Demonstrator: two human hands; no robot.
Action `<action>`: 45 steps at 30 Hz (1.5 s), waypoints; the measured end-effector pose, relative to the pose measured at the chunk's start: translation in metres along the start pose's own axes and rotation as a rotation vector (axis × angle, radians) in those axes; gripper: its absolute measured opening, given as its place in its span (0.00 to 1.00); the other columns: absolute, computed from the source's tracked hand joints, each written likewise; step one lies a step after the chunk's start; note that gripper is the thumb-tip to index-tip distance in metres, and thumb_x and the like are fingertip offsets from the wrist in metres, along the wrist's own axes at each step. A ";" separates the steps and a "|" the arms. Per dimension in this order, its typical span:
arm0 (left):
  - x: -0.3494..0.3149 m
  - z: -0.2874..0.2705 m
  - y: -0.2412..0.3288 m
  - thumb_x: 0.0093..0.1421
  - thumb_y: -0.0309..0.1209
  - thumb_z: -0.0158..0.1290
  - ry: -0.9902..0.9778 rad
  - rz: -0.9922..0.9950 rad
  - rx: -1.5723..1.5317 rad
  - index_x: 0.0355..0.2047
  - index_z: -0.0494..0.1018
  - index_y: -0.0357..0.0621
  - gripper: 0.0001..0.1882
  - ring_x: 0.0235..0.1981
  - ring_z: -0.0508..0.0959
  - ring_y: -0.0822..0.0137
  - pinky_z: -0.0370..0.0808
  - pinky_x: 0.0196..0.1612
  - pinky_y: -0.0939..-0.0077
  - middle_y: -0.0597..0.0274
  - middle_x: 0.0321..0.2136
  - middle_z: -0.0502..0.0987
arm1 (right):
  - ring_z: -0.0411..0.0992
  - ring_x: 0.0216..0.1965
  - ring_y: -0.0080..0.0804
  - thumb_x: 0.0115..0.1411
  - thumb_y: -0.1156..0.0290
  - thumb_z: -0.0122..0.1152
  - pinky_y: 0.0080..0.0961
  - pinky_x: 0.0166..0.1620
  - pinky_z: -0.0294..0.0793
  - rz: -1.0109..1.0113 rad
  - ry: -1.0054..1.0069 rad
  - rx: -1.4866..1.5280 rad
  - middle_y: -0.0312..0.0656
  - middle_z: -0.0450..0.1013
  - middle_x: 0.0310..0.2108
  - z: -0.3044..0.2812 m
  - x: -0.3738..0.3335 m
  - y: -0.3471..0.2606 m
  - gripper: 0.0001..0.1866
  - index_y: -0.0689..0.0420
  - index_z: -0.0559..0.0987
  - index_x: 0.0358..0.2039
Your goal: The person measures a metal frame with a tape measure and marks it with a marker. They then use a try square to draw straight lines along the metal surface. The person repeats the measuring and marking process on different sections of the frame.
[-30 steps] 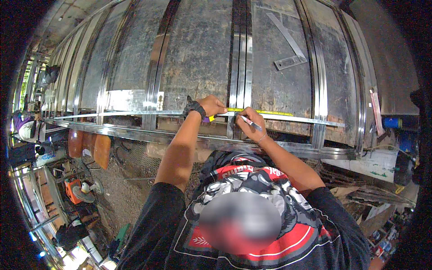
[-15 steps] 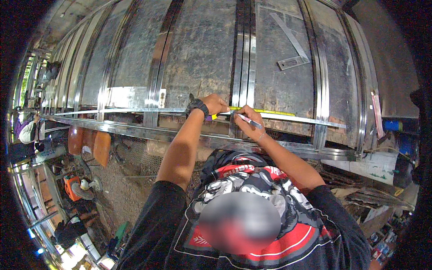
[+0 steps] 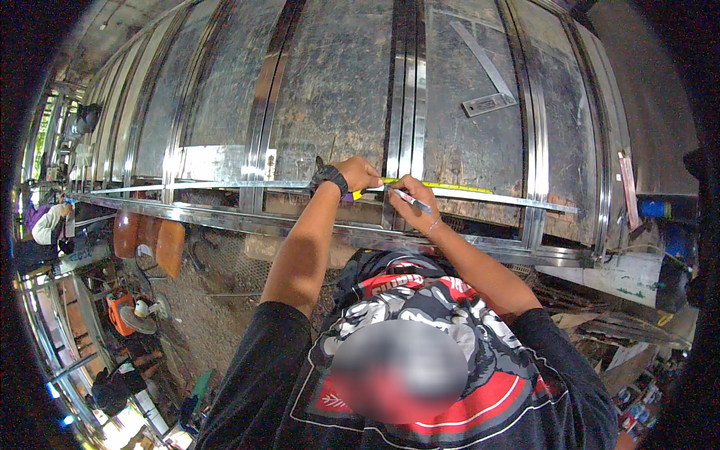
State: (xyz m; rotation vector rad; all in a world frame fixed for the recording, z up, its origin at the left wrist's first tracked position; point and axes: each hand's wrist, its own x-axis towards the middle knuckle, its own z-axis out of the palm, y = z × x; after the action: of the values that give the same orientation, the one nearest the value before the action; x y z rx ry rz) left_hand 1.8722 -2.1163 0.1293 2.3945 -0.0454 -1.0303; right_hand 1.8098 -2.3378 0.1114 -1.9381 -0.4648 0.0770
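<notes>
Okay, right hand has a slim pale-barrelled pen pinched between thumb and fingers, no slack in the grip, tip down at the metal strip; left hand is just beside it, thumb and fingertips drawn together on the yellow tape blade where that meets the strip; blade lies along the strip, from the left fingertips past the right hand and out to the right; a yellow-and-purple piece shows under the left hand, at the strip's near edge, mostly hidden, so can't tell what it is; black watch on the left wrist, above the strip; strip itself lies crosswise over a shiny steel frame, whose long front rail is on the strip's near side; worn dark boards are beyond the strip, seen between the frame's crossbars; a metal square lies on one of them, beyond the strip's right half; orange-brown curved panels are on the near side of the strip's left half; another person is by the strip's far left end.
</notes>
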 end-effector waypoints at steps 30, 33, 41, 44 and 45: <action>0.043 -0.003 -0.071 0.60 0.61 0.58 0.851 -0.031 -0.455 0.56 0.71 0.35 0.40 0.44 0.81 0.52 0.75 0.49 0.60 0.45 0.42 0.81 | 0.79 0.44 0.33 0.74 0.59 0.49 0.28 0.51 0.79 0.415 1.022 0.146 0.45 0.74 0.46 -0.160 -0.106 0.016 0.20 0.65 0.73 0.54; 0.042 -0.024 -0.025 0.57 0.64 0.57 0.879 -0.189 -0.299 0.61 0.65 0.32 0.47 0.56 0.76 0.43 0.71 0.57 0.53 0.35 0.53 0.75 | 0.79 0.43 0.31 0.73 0.60 0.50 0.28 0.51 0.79 0.422 1.127 0.134 0.46 0.75 0.46 -0.169 -0.121 0.007 0.20 0.65 0.73 0.53; 0.080 -0.023 -0.065 0.68 0.49 0.49 0.880 -0.256 0.231 0.62 0.64 0.48 0.28 0.53 0.77 0.42 0.70 0.55 0.48 0.41 0.53 0.76 | 0.77 0.41 0.29 0.72 0.59 0.52 0.25 0.46 0.75 0.600 1.226 0.091 0.45 0.80 0.39 -0.182 -0.166 -0.006 0.20 0.61 0.74 0.54; 0.071 -0.023 -0.019 0.67 0.45 0.50 1.008 -0.330 0.469 0.62 0.65 0.53 0.25 0.51 0.78 0.44 0.71 0.53 0.50 0.46 0.51 0.77 | 0.77 0.41 0.30 0.72 0.59 0.52 0.25 0.46 0.75 0.620 1.250 0.014 0.46 0.80 0.40 -0.186 -0.183 -0.009 0.20 0.61 0.74 0.54; 0.071 -0.021 -0.001 0.67 0.44 0.51 1.074 -0.344 0.542 0.62 0.65 0.54 0.25 0.50 0.78 0.44 0.71 0.53 0.51 0.47 0.50 0.77 | 0.77 0.41 0.30 0.72 0.59 0.52 0.25 0.46 0.75 0.627 1.250 -0.023 0.47 0.80 0.41 -0.188 -0.185 -0.011 0.19 0.61 0.74 0.54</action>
State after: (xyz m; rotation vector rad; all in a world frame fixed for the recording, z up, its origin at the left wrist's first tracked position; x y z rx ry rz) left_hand 1.9364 -2.1220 0.0935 3.2079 0.5411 0.3206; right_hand 1.6858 -2.5635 0.1688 -1.6986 0.9579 -0.6988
